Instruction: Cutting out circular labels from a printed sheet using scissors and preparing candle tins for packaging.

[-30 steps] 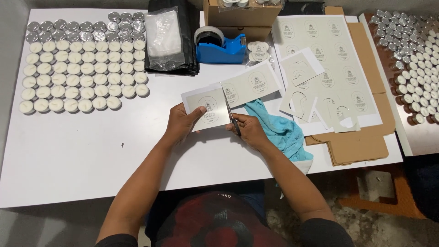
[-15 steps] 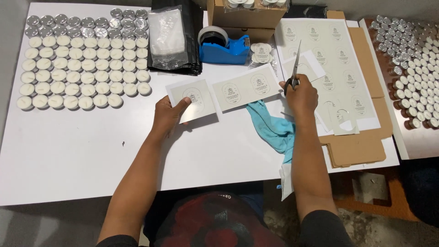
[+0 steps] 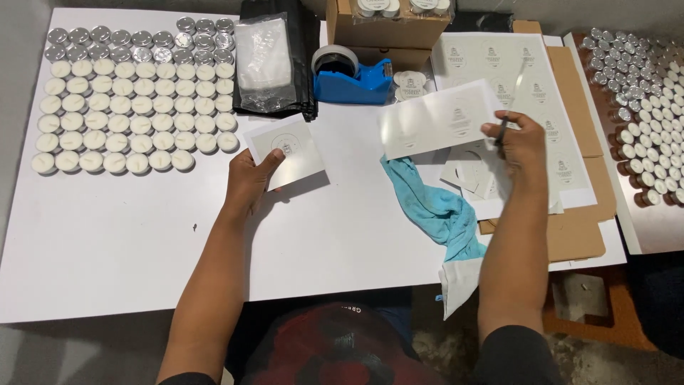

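The left hand [image 3: 249, 178] grips a cut label square [image 3: 285, 151]; the right hand [image 3: 519, 141] pinches a blurred label strip [image 3: 438, 120] and apparently scissors [image 3: 507, 107], above the table [image 3: 128, 228].

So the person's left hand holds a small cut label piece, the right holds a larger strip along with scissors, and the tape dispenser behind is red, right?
Not quite: the tape dispenser is blue, as the head view shows. The rest stands: the left hand holds the small label piece, and the right hand holds the larger strip with the scissors.
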